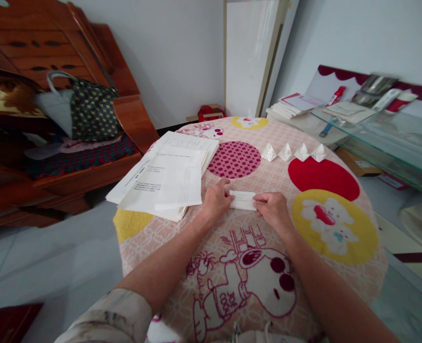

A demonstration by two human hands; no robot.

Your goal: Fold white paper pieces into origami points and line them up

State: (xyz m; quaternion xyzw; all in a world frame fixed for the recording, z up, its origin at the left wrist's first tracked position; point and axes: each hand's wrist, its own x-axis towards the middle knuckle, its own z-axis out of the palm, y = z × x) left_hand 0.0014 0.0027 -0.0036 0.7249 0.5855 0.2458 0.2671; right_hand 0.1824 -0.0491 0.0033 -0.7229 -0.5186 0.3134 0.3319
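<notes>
A small folded sheet of white paper (pixel 242 201) lies near the middle of the round table, with faint print on its upper layer. My left hand (pixel 216 199) closes on its left end, thumb and fingers at the edge. At the right end, my right hand (pixel 273 207) pinches the paper between thumb and fingertips. Beyond my right hand stand several folded white paper shapes (pixel 285 153) with pointed tops, lined up in a row. A stack of printed sheets (pixel 168 178) lies left of my left hand.
A patterned tablecloth (pixel 232 290) covers the round table (pixel 368 286). To the right is a glass shelf (pixel 385 138) with papers and small items, close to the table edge. A wooden bench (pixel 85 174) with a dotted bag (pixel 92 112) stands at left.
</notes>
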